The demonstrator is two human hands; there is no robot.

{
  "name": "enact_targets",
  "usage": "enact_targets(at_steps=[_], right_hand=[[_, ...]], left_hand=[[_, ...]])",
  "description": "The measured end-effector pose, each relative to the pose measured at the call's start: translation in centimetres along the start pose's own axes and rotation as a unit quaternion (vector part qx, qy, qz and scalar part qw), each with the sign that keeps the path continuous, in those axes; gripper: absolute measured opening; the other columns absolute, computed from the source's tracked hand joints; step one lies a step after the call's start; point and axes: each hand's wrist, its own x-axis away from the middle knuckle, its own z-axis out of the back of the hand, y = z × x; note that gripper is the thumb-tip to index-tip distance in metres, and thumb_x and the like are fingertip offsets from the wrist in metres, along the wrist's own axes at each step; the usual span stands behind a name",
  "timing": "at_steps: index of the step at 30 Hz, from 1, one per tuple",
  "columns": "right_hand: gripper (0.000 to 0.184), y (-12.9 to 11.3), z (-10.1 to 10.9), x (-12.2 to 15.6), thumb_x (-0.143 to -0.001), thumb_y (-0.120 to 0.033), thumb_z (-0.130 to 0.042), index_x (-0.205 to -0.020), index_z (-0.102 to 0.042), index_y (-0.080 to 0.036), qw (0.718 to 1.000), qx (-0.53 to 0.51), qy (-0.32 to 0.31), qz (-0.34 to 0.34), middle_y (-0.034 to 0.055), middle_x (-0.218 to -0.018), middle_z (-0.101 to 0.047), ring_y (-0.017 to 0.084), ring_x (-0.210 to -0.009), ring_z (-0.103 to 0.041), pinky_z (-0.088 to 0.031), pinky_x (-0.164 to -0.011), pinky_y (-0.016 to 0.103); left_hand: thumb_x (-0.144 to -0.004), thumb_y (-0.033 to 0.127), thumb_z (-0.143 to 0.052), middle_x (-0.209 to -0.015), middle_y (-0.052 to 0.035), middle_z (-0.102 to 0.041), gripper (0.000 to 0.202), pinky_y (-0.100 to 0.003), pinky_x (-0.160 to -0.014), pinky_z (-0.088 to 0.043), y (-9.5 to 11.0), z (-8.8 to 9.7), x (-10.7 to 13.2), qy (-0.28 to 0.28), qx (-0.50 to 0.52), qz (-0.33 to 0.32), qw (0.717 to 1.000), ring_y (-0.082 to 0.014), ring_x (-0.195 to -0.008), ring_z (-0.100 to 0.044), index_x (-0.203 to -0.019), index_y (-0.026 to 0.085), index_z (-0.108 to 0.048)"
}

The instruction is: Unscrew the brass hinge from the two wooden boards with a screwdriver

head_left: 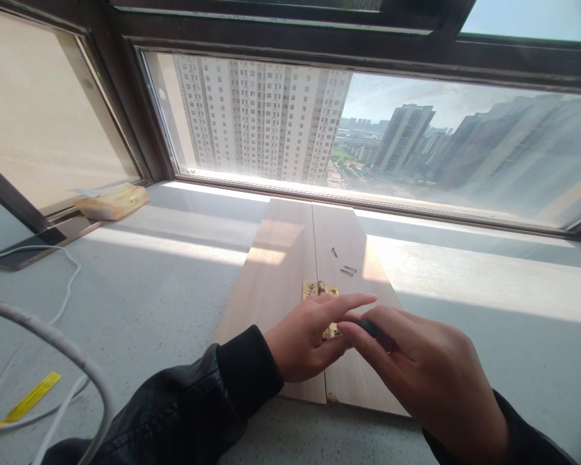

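Observation:
Two pale wooden boards, a left board (266, 284) and a right board (336, 223), lie side by side with a narrow seam between them. A brass hinge (310, 289) sits across the seam, partly covered by my left hand (310, 332). That hand rests over the hinge with its index finger stretched out and its thumb apart. My right hand (416, 355) is closed around a screwdriver (368, 327); only its dark handle shows, and its tip is hidden. A loose screw (334, 252) and two more screws (348, 270) lie on the right board.
The boards lie on a speckled white sill (174, 278) below a window (271, 123). At the left are a tissue pack (111, 201), a dark flat device (33, 245), and a white cable (43, 329) with a yellow tag (29, 400).

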Motion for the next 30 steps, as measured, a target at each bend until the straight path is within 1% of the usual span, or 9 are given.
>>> enact_targets(at_steps=[5, 11, 13, 16, 19, 22, 25, 28, 30], right_hand=[[0.03, -0.3, -0.3, 0.0, -0.086, -0.043, -0.049, -0.073, -0.058, -0.018, 0.999, -0.031, -0.016, -0.005, 0.0027, -0.061, -0.058, 0.012, -0.048, -0.048, -0.032, -0.048, 0.025], [0.028, 0.3, -0.1, -0.7, -0.089, -0.035, -0.045, -0.071, -0.055, -0.017, 0.993, -0.095, -0.057, 0.033, 0.0013, -0.057, -0.054, 0.012, -0.048, -0.047, -0.032, -0.046, 0.024], [0.023, 0.4, 0.1, -0.9, -0.089, -0.032, -0.044, -0.075, -0.055, -0.017, 0.988, -0.123, -0.076, 0.046, 0.0012, -0.059, -0.055, 0.013, -0.051, -0.049, -0.034, -0.047, 0.024], [0.015, 0.5, 0.4, -1.0, -0.09, -0.026, -0.044, -0.087, -0.056, -0.018, 0.979, -0.168, -0.105, 0.057, 0.0038, -0.073, -0.062, 0.014, -0.062, -0.057, -0.04, -0.054, 0.024], [0.012, 0.5, 0.8, -1.1, -0.089, -0.024, -0.045, -0.094, -0.055, -0.02, 0.971, -0.195, -0.131, 0.054, 0.0046, -0.083, -0.065, 0.015, -0.072, -0.061, -0.043, -0.059, 0.024], [0.012, 0.6, 1.0, -1.2, -0.089, -0.025, -0.045, -0.094, -0.055, -0.02, 0.965, -0.206, -0.153, 0.053, 0.0047, -0.084, -0.064, 0.015, -0.073, -0.06, -0.043, -0.06, 0.025], [0.011, 0.8, 1.1, -1.5, -0.089, -0.026, -0.046, -0.088, -0.055, -0.019, 0.963, -0.213, -0.156, 0.061, 0.0026, -0.075, -0.061, 0.014, -0.066, -0.057, -0.041, -0.058, 0.023], [0.01, 0.9, 1.1, -1.6, -0.089, -0.025, -0.048, -0.092, -0.056, -0.02, 0.959, -0.227, -0.156, 0.069, 0.001, -0.073, -0.059, 0.012, -0.067, -0.055, -0.041, -0.06, 0.022], [0.01, 1.0, 1.1, -1.6, -0.089, -0.025, -0.048, -0.093, -0.056, -0.02, 0.955, -0.239, -0.163, 0.068, 0.0005, -0.073, -0.058, 0.012, -0.067, -0.054, -0.041, -0.061, 0.021]], left_hand=[[-0.082, 0.018, -0.054, -0.106, -0.0089, -0.067, 0.052, -0.041, -0.092, -0.041, -0.2, 0.1, 0.0, 0.019, -0.027, 0.014, 0.999, -0.0229, -0.102, -0.057, -0.132, 0.021, -0.04], [-0.083, 0.021, -0.056, -0.108, -0.0125, -0.065, 0.056, -0.04, -0.091, -0.044, -0.4, 0.2, 0.0, 0.001, 0.086, 0.045, 0.995, -0.0217, -0.102, -0.06, -0.135, 0.019, -0.035], [-0.082, 0.024, -0.057, -0.106, -0.0122, -0.066, 0.052, -0.039, -0.089, -0.046, -0.7, 0.1, 0.1, 0.01, 0.108, 0.06, 0.992, -0.0219, -0.1, -0.061, -0.131, 0.019, -0.041], [-0.08, 0.025, -0.06, -0.105, -0.0118, -0.066, 0.041, -0.036, -0.084, -0.05, -1.0, -0.2, 0.1, 0.035, 0.14, 0.06, 0.988, -0.0227, -0.099, -0.062, -0.119, 0.017, -0.052], [-0.078, 0.026, -0.063, -0.102, -0.0115, -0.066, 0.041, -0.034, -0.082, -0.05, -1.1, -0.2, 0.1, 0.045, 0.136, 0.06, 0.988, -0.022, -0.096, -0.063, -0.116, 0.016, -0.054], [-0.077, 0.027, -0.064, -0.102, -0.0117, -0.065, 0.042, -0.036, -0.086, -0.047, -0.9, 0.4, -0.3, 0.025, 0.072, 0.045, 0.996, -0.0209, -0.097, -0.061, -0.116, 0.015, -0.056], [-0.079, 0.025, -0.061, -0.102, -0.0106, -0.066, 0.026, -0.037, -0.092, -0.041, -0.5, 1.2, -0.7, -0.023, 0.007, 0.007, 1.0, -0.0202, -0.098, -0.058, -0.104, 0.015, -0.063], [-0.081, 0.021, -0.058, -0.106, -0.0106, -0.065, 0.02, -0.037, -0.095, -0.037, -0.4, 1.7, -1.1, -0.06, -0.014, -0.011, 0.998, -0.0194, -0.099, -0.057, -0.099, 0.014, -0.064], [-0.083, 0.021, -0.056, -0.103, -0.0099, -0.065, 0.019, -0.036, -0.095, -0.037, -0.4, 1.8, -1.3, -0.077, -0.013, -0.02, 0.997, -0.0187, -0.098, -0.058, -0.098, 0.014, -0.064]])
